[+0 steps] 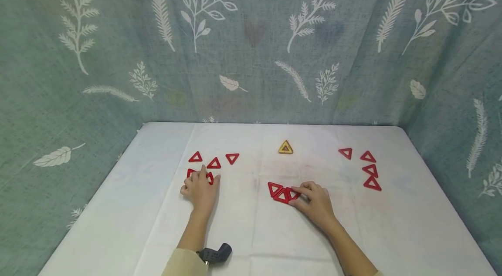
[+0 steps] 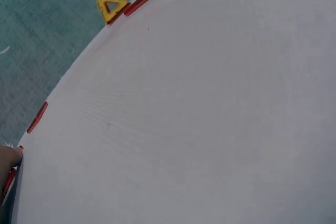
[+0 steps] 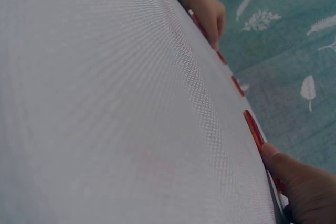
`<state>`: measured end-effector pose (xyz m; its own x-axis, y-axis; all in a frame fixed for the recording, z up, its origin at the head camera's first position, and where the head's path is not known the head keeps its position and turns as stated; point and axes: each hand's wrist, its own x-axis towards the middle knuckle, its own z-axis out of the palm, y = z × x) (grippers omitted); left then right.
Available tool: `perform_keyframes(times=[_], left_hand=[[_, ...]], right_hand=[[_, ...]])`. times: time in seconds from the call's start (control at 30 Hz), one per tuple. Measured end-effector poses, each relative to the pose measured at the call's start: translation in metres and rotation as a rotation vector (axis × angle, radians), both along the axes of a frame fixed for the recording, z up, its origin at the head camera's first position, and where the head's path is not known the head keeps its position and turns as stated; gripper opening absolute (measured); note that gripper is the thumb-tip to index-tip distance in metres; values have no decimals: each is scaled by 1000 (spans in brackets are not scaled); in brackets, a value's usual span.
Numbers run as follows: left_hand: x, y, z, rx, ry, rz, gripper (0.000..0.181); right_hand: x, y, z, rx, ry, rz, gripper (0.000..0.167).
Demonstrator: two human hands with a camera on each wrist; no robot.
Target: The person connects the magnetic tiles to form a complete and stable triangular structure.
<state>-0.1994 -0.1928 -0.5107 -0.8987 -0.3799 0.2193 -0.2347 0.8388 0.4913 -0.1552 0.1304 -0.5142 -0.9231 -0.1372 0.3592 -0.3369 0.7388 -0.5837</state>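
Observation:
In the head view, my right hand [image 1: 315,206] pinches a red open-centred triangle [image 1: 288,193] between thumb and fingers. That triangle lies flat against a middle red triangle [image 1: 281,200], which adjoins a left red triangle [image 1: 270,188], making a short row. My left hand [image 1: 201,193] reaches over the left group, fingers spread and pointing down. Two red triangles lie partly hidden beneath it, one by the thumb [image 1: 211,177]; whether a fingertip touches them is unclear. In the right wrist view, the right hand's thumb [image 3: 286,166] presses on the edge of the row.
A yellow triangle [image 1: 285,152] lies at the back of the white table [image 1: 251,232]. Beyond my left hand are three loose red triangles, the nearest being a pointed-up triangle [image 1: 213,167]. Several more lie at the right, including a front triangle [image 1: 372,187]. A patterned curtain [image 1: 251,71] surrounds the table.

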Motion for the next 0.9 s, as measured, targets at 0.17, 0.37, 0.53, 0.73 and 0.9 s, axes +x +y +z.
perform_keyframes(times=[0.17, 0.37, 0.53, 0.73, 0.9], left_hand=[[19, -5, -2, 21, 54, -68, 58], [35, -10, -3, 67, 96, -176, 47], [41, -10, -2, 74, 52, -222, 50], [46, -7, 0, 47, 45, -281, 54], [49, -6, 2, 45, 24, -356, 54]], right_hand=[[0, -1, 0, 5, -3, -11, 38], [0, -1, -1, 2, -20, -12, 39], [1, 0, 0, -3, -27, -25, 39], [3, -1, 2, -23, -16, -29, 40], [3, -1, 0, -30, 30, -15, 43]])
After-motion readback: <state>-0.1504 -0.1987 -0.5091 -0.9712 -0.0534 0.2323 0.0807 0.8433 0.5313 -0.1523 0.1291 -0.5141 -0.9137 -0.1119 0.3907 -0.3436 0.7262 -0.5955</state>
